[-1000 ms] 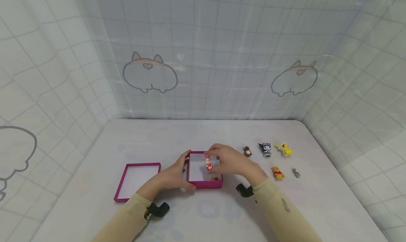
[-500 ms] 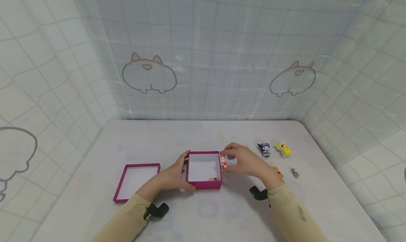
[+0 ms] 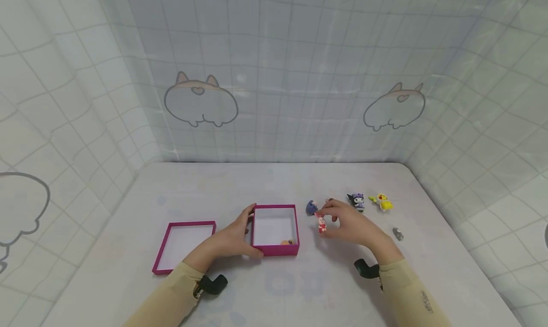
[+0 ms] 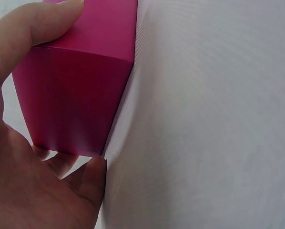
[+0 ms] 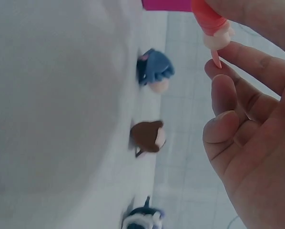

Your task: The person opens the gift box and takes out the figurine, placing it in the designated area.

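Right now your right hand point(image 3: 351, 224) pinches the pink figurine point(image 3: 320, 222) just above the table point(image 3: 299, 289), right of the magenta box point(image 3: 275, 250), while your left hand point(image 3: 233, 236) grips that box's left wall.

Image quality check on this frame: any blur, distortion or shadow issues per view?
Head view: sharp, evenly lit, wide-angle bend in the backdrop grid, soft shadows under the magenta box. Left wrist view: left hand and box very close, table weave shows a faint ripple pattern. Right wrist view: soft overall, red figurine cropped at the top, blue figurine and brown figurine slightly blurred.
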### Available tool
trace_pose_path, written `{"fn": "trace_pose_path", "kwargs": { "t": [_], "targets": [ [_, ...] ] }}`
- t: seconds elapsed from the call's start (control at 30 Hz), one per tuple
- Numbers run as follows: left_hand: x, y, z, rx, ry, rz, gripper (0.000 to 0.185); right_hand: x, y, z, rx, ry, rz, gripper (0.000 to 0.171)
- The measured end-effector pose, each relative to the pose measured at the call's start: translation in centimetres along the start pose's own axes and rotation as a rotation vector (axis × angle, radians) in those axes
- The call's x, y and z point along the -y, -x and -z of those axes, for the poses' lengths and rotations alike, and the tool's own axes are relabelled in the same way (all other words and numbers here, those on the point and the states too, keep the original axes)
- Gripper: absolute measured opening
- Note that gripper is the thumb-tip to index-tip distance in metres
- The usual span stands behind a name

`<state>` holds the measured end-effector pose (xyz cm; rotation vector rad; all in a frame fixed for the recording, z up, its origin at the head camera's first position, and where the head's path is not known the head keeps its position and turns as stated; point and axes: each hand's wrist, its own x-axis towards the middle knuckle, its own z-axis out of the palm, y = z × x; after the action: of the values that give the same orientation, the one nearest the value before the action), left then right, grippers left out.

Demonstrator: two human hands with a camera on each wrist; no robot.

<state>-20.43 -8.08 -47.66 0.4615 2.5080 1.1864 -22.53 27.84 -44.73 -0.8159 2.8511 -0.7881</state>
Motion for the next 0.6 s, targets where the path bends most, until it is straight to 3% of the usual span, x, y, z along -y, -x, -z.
{"fn": "trace_pose_path", "kwargs": {
  "t": [0.6],
  "targets": [
    [0.2,-0.1,-0.1,0.001,-0.005,-0.006,0.135,-2.9,2.3,0.5,0.048,0.039,-0.097,0.047]
  ]
}}
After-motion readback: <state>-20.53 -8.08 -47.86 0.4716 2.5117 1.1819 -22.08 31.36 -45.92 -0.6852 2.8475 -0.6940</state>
